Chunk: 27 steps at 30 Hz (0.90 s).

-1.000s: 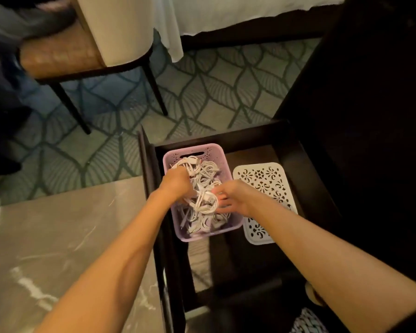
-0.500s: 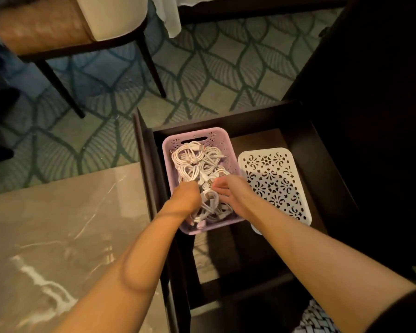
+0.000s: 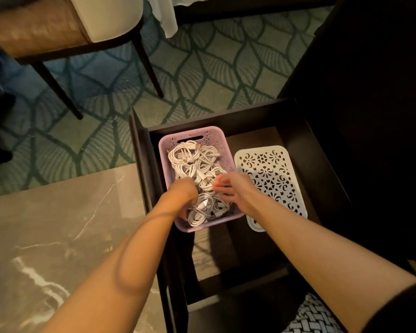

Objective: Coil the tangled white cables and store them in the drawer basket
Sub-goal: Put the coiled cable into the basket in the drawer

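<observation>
A lilac plastic basket [image 3: 190, 135] stands in the left part of an open dark drawer [image 3: 298, 133]. It is filled with several coiled white cables [image 3: 187, 156]. My left hand [image 3: 181, 194] reaches down into the basket's near left side, and its fingers are hidden among the coils. Over the basket's right side, my right hand [image 3: 234, 188] hovers with its fingers loosely spread and slightly blurred, the fingertips at the cables.
A white perforated lid [image 3: 271, 174] lies flat in the drawer to the right of the basket. A marble-look tabletop [image 3: 58, 224] sits at the left. A chair [image 3: 58, 27] stands on patterned carpet beyond. A dark cabinet [image 3: 370, 92] rises at the right.
Both hands have drawn back toward the basket's near end. The coil they held a second ago now lies in the basket, and my right hand's fingers have spread.
</observation>
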Motion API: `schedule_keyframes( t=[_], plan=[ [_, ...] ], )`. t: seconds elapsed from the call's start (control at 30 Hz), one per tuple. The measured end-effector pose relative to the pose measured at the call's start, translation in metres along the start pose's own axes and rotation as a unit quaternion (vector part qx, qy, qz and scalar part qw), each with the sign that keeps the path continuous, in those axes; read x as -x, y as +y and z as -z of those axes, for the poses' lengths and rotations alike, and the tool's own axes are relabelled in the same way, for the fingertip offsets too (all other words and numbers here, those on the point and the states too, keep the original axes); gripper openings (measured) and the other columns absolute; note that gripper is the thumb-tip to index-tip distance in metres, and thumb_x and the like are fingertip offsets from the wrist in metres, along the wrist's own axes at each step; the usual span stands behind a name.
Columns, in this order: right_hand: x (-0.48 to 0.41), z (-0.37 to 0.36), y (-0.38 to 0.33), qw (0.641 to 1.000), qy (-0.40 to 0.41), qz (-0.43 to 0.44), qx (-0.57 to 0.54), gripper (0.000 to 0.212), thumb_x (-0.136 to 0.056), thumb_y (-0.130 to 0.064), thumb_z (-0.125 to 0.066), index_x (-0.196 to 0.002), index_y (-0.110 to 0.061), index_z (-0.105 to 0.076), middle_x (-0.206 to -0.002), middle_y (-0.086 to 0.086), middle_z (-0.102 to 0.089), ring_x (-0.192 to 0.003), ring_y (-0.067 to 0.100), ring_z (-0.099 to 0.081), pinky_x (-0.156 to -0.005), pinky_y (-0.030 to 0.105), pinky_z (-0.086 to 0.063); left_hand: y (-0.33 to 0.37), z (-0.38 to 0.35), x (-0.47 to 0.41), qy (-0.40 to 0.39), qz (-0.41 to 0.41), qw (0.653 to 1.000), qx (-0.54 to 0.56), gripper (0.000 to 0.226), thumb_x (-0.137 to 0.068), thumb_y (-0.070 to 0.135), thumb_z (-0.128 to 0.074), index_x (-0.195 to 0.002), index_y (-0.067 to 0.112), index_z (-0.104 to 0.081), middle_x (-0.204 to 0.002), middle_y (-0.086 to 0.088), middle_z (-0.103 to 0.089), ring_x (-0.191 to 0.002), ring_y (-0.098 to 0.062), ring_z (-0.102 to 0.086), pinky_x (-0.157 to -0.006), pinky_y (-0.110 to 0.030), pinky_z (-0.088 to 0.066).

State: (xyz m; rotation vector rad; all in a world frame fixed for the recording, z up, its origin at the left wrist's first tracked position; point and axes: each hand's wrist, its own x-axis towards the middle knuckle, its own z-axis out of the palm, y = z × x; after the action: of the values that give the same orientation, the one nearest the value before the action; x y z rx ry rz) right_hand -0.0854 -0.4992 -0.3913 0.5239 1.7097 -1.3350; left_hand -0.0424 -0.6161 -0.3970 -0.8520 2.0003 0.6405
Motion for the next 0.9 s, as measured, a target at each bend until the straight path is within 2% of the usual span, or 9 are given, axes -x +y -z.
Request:
schedule_keyframes(
  t=[0.1, 0.13, 0.2, 0.3, 0.37, 0.47, 0.6, 0.77, 0.9],
  plan=[
    [0.010, 0.007, -0.014, 0.999, 0.036, 0.025, -0.016, 0.022, -0.089, 0.003, -0.048, -0.108, 0.002, -0.060, -0.093, 0.013, -0.066, -0.079, 0.017, -0.062, -0.084, 0.031, -0.054, 0.011, 0.017, 0.007, 0.024, -0.032, 0.999, 0.028, 0.022, -0.092, 0.017, -0.052, -0.104, -0.002, -0.058, -0.112, -0.014, -0.062, -0.106, -0.028, -0.062, -0.091, -0.035, -0.051],
    [0.016, 0.012, -0.022, 0.998, 0.045, 0.039, -0.024, 0.018, -0.089, 0.005, -0.047, -0.100, 0.002, -0.061, -0.084, 0.012, -0.063, -0.069, 0.015, -0.057, -0.078, 0.028, -0.053, 0.017, 0.025, 0.013, 0.041, -0.050, 0.997, 0.050, 0.018, -0.092, 0.016, -0.052, -0.095, -0.001, -0.057, -0.112, -0.016, -0.064, -0.100, -0.030, -0.064, -0.087, -0.037, -0.054],
    [0.029, 0.020, -0.040, 0.994, 0.074, 0.073, -0.026, 0.014, -0.089, 0.006, -0.047, -0.090, 0.002, -0.061, -0.073, 0.008, -0.054, -0.057, 0.011, -0.048, -0.057, 0.020, -0.043, 0.028, 0.039, 0.024, 0.074, -0.091, 0.990, 0.082, 0.021, -0.090, 0.015, -0.053, -0.100, -0.002, -0.056, -0.108, -0.019, -0.065, -0.094, -0.032, -0.066, -0.081, -0.040, -0.056],
    [0.059, 0.041, -0.070, 0.979, 0.131, 0.149, -0.039, 0.017, -0.091, 0.001, -0.050, -0.101, 0.003, -0.063, -0.074, 0.008, -0.058, -0.059, 0.011, -0.054, -0.051, 0.015, -0.042, 0.051, 0.063, 0.049, 0.169, -0.155, 0.968, 0.101, 0.030, -0.087, 0.018, -0.052, -0.111, 0.000, -0.057, -0.107, -0.020, -0.064, -0.096, -0.035, -0.064, -0.084, -0.040, -0.054],
    [0.086, 0.056, -0.092, 0.966, 0.142, 0.202, -0.077, 0.017, -0.090, 0.003, -0.050, -0.100, 0.006, -0.063, -0.079, 0.013, -0.058, -0.060, 0.012, -0.055, -0.048, 0.011, -0.044, 0.071, 0.083, 0.076, 0.230, -0.206, 0.944, 0.117, 0.026, -0.087, 0.019, -0.050, -0.104, 0.004, -0.063, -0.105, -0.018, -0.065, -0.097, -0.034, -0.063, -0.086, -0.034, -0.051],
    [0.138, 0.085, -0.117, 0.939, 0.147, 0.285, -0.125, 0.017, -0.089, 0.005, -0.049, -0.098, 0.007, -0.064, -0.089, 0.020, -0.060, -0.059, 0.011, -0.061, -0.056, 0.013, -0.048, 0.102, 0.107, 0.125, 0.280, -0.299, 0.891, 0.196, 0.015, -0.089, 0.019, -0.052, -0.094, 0.011, -0.063, -0.087, -0.012, -0.066, -0.084, -0.029, -0.064, -0.086, -0.037, -0.052],
    [0.226, 0.129, -0.137, 0.883, 0.215, 0.405, -0.101, 0.018, -0.085, 0.002, -0.049, -0.081, -0.002, -0.066, -0.087, 0.013, -0.067, -0.084, 0.022, -0.067, -0.080, 0.029, -0.054, 0.153, 0.129, 0.202, 0.302, -0.431, 0.814, 0.246, 0.027, -0.084, 0.021, -0.054, -0.109, 0.012, -0.060, -0.100, -0.019, -0.067, -0.094, -0.037, -0.064, -0.085, -0.046, -0.053],
    [0.316, 0.184, -0.140, 0.811, 0.289, 0.494, -0.120, 0.027, -0.084, 0.004, -0.044, -0.067, -0.011, -0.059, -0.073, 0.005, -0.062, -0.075, 0.020, -0.062, -0.071, 0.029, -0.049, 0.204, 0.111, 0.302, 0.303, -0.561, 0.742, 0.208, 0.013, -0.086, 0.020, -0.051, -0.094, 0.017, -0.061, -0.092, -0.016, -0.067, -0.086, -0.034, -0.065, -0.081, -0.047, -0.054],
    [0.375, 0.237, -0.119, 0.769, 0.351, 0.510, -0.157, 0.024, -0.084, 0.004, -0.043, -0.070, -0.009, -0.059, -0.075, 0.006, -0.062, -0.081, 0.023, -0.062, -0.071, 0.030, -0.048, 0.249, 0.076, 0.367, 0.277, -0.634, 0.704, 0.161, 0.018, -0.089, 0.020, -0.051, -0.098, 0.011, -0.063, -0.099, -0.013, -0.066, -0.093, -0.032, -0.063, -0.086, -0.047, -0.052]
  ],
)
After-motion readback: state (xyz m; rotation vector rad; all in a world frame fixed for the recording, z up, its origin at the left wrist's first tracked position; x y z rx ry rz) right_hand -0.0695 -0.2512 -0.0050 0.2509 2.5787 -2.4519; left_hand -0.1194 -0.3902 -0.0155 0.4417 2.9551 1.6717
